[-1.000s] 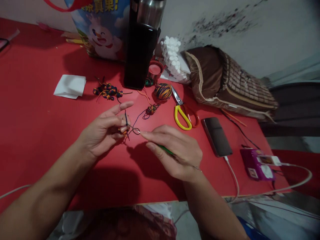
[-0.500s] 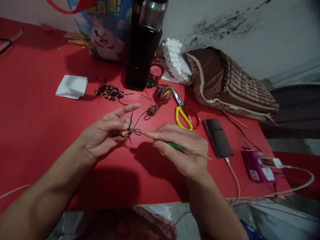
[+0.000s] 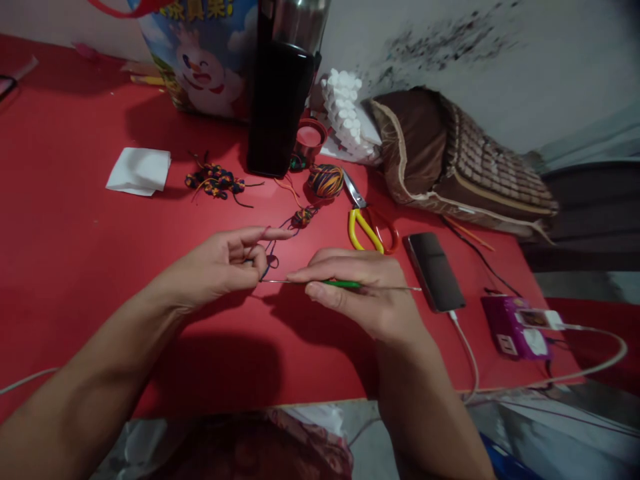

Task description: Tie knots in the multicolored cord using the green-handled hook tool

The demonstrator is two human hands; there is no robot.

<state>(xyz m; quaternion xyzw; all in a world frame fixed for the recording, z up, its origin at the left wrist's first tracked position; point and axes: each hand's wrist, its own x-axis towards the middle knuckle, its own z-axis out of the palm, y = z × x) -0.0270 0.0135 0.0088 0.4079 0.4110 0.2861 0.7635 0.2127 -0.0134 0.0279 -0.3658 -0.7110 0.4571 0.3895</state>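
My left hand (image 3: 220,263) hovers over the red table (image 3: 75,233), pinching a small multicoloured knotted piece of yarn (image 3: 270,261) with the index finger stretched out. My right hand (image 3: 365,290) grips a thin crochet hook with a green handle (image 3: 340,284), held level, its tip reaching the yarn at my left fingertips. A dark strand runs from the pinch up to a small knotted piece (image 3: 303,217) and on to the yarn ball (image 3: 326,181).
Yellow-handled scissors (image 3: 365,227), a phone (image 3: 434,270) on a white cable, a purple power strip (image 3: 515,327), a black flask (image 3: 280,100), a red lid (image 3: 310,138), finished yarn pieces (image 3: 214,182), a white tissue (image 3: 139,171), a cartoon bag (image 3: 200,60) and a brown cushion (image 3: 450,160) lie around.
The hook swung from slanted to level and slid toward my left fingers. My left hand closed tighter on the yarn and moved slightly right.
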